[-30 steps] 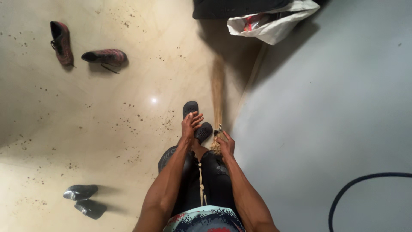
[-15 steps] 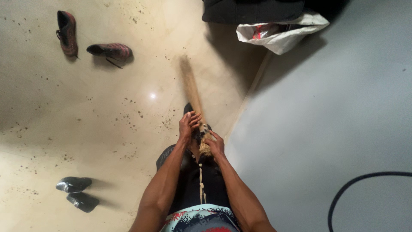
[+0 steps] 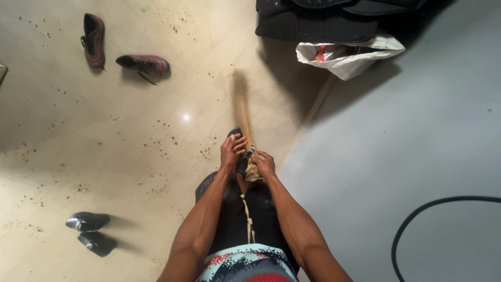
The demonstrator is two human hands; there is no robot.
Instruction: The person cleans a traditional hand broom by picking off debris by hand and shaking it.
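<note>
A glossy cream floor (image 3: 104, 136), speckled with dark grit, mirrors a small bright light. A grey wall (image 3: 396, 136) rises at the right, where a black cable (image 3: 417, 219) curves. Shadow pools by the corner.

Bare forearms, no sleeves. Black trousers (image 3: 245, 219) with a pale knotted drawstring (image 3: 249, 222); a patterned shirt hem (image 3: 245, 263) in pale blue, black and red; what look like black perforated clogs (image 3: 241, 156).
</note>
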